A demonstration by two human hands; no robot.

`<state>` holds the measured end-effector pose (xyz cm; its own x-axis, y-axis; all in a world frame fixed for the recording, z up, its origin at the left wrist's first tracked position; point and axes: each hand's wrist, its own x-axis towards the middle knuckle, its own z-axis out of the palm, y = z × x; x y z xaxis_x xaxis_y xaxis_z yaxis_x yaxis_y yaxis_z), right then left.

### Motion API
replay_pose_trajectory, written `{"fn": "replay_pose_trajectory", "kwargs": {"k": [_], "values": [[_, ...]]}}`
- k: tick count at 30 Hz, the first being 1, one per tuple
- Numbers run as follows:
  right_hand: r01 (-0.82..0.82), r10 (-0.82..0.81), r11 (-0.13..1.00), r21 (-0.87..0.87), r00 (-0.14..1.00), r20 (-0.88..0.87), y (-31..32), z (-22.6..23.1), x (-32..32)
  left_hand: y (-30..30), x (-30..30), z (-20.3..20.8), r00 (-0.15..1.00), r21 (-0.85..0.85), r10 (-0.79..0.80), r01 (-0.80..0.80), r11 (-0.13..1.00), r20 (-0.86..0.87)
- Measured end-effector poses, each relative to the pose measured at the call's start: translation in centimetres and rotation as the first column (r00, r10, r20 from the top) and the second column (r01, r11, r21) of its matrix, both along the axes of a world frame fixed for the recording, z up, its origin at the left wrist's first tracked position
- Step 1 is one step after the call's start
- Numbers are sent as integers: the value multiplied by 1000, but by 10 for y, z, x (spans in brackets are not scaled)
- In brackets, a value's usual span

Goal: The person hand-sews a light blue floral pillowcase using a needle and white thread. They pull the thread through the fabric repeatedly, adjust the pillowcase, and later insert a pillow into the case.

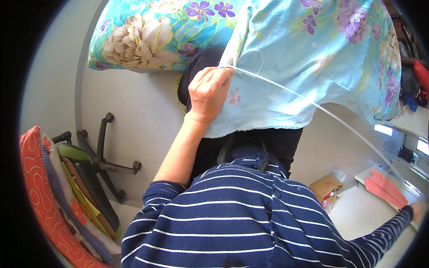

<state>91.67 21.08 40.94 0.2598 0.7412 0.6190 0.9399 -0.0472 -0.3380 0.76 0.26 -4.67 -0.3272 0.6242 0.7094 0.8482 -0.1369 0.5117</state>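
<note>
Light-blue floral fabric (pixel 286 49) is draped over my lap, its raw lower edge hanging above my dark trousers. My left hand (pixel 208 92) is closed in a pinch at the fabric's left edge, where a white cord (pixel 286 88) comes out of the fingers. From there the cord runs taut down to the far right. Loose thin threads curl beside the pinch. At the right rim, my right arm is stretched out, and my right hand (pixel 417 211) is blurred near the cord's far end; its fingers cannot be made out.
A floral bundle (pixel 138 40) lies at the upper left. Below it stands a wheeled chair base (pixel 102 147), with stacked cushions (pixel 38 187) further left. At right, a white tabletop (pixel 357 214) carries a coral-coloured piece (pixel 384 190), beside a brown box (pixel 325 186).
</note>
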Motion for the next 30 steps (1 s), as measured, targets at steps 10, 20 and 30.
{"fn": "replay_pose_trajectory", "kwargs": {"k": [10,20,30], "values": [[-830,442,533,-165,439,-782,-50,-360,-571,1,1,8,999,-25,-29,29,999,-28],[-962,906,138,-236,219,-363,-113,-426,-776,-1,0,4,998,9,-46,46,999,50],[-907,276,93,411,-373,-886,-83,-342,-734,-2,-2,1,999,25,-28,27,999,19]]}}
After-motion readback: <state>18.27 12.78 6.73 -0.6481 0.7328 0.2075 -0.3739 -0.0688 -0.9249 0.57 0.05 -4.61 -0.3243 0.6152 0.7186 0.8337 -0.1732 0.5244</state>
